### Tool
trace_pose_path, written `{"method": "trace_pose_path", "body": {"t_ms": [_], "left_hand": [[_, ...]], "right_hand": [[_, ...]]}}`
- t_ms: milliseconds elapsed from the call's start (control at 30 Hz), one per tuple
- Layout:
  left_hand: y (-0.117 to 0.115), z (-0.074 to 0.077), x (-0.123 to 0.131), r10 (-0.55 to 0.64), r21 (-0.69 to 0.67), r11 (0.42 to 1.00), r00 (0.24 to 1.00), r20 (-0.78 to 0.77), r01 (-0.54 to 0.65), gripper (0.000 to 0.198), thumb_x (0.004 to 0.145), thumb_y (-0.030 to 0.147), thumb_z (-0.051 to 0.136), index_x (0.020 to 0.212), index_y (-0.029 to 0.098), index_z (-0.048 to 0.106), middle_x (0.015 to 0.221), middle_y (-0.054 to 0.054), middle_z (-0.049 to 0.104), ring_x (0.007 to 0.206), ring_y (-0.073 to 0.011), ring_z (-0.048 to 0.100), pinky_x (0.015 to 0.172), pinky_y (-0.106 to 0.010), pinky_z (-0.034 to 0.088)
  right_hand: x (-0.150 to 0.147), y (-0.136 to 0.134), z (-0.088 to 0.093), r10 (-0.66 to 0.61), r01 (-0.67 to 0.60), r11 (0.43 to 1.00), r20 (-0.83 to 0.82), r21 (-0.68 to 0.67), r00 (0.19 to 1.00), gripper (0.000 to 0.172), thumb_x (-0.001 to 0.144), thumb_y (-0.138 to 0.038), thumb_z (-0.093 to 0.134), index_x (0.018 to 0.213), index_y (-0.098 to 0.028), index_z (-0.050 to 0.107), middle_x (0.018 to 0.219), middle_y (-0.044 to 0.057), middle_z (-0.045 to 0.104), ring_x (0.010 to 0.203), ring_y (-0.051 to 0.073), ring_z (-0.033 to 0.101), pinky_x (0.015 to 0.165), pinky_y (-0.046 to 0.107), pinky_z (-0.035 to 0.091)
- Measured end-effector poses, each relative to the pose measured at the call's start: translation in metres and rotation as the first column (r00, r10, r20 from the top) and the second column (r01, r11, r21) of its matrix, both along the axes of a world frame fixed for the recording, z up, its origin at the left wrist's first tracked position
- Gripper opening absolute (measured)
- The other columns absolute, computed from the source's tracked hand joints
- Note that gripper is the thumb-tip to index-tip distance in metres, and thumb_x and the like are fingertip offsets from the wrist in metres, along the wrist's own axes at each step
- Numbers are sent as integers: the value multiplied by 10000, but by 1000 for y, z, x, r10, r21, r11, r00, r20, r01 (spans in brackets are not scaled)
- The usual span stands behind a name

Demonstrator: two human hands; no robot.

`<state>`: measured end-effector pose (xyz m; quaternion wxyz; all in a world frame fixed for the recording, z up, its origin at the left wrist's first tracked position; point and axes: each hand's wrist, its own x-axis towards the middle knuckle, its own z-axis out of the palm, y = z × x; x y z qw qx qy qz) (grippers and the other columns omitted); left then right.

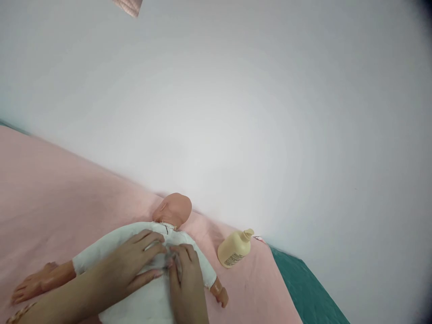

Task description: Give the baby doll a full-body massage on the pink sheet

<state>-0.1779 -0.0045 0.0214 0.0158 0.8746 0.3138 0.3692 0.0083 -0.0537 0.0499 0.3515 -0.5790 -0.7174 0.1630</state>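
Note:
A baby doll with a white cloth body lies on a pink sheet, its smooth head at the far end and its face not visible. My left hand rests on the doll's torso, fingers bent and apart, thumb stretched toward the other hand. Beside it my right hand is on the torso too, thumb and fingers drawn together. Between the fingertips is a small greyish, blurred patch that I cannot make out. The doll's plastic hand sticks out of the cloth to the right.
A cream pump bottle stands on the pink sheet, right of the doll. Green cloth or mattress shows past the sheet's right edge. A pale wall rises behind the bed. Some pink quilted fabric appears at the top.

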Motion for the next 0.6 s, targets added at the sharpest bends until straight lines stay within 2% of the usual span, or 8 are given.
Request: {"method": "trace_pose_path", "body": {"t_ms": [100, 167, 267, 333, 433, 600], "left_hand": [[16, -13, -2, 5, -3, 1000, 999, 50, -5, 370, 944, 478, 524, 1232, 264, 612, 1218, -30, 640, 1159, -213, 540, 996, -324, 443], [23, -25, -1, 22, -33, 999, 999, 43, -20, 392, 931, 488, 544, 1245, 262, 605, 1234, -31, 637, 1157, -220, 546, 993, -339, 443], [26, -38, 0, 37, -121, 992, 999, 21, -34, 381, 911, 463, 578, 1235, 265, 609, 1240, -24, 638, 1159, -228, 552, 983, -359, 450], [25, -39, 1, 45, -149, 988, 999, 21, -41, 371, 899, 447, 597, 1221, 263, 622, 1234, -27, 642, 1160, -231, 553, 982, -364, 452], [23, -33, 1, 47, -153, 987, 998, 29, -42, 333, 905, 424, 590, 1189, 256, 641, 1212, -30, 649, 1138, -222, 561, 971, -350, 459], [24, -26, 2, 92, -96, 992, 994, 59, -86, 326, 942, 385, 547, 1236, 260, 612, 1266, -26, 622, 1175, -210, 533, 1019, -343, 434]], "right_hand": [[1, 7, -11, -53, 47, 997, -122, -55, 991, 348, 977, -327, 390, 1266, -238, 562, 1314, 71, 536, 1268, 167, 484, 1112, 334, 395], [4, 10, -17, -78, 62, 993, -155, -101, 985, 373, 989, -389, 360, 1265, -239, 561, 1336, 69, 522, 1298, 172, 456, 1151, 360, 353], [7, 12, -19, -65, 48, 992, -153, -113, 986, 364, 992, -402, 354, 1189, -225, 603, 1277, 70, 554, 1250, 179, 480, 1139, 369, 360], [7, 13, -18, -53, 37, 993, -146, -114, 988, 350, 990, -397, 365, 1157, -223, 619, 1248, 68, 568, 1224, 180, 492, 1125, 369, 371], [7, 13, -17, -58, 43, 993, -143, -106, 988, 354, 990, -410, 365, 1151, -226, 621, 1244, 64, 572, 1219, 180, 494, 1126, 374, 374], [7, 13, -19, -13, -2, 995, -153, -101, 988, 451, 981, -477, 379, 1345, -252, 521, 1439, 46, 459, 1372, 160, 394, 1204, 357, 304]]}}
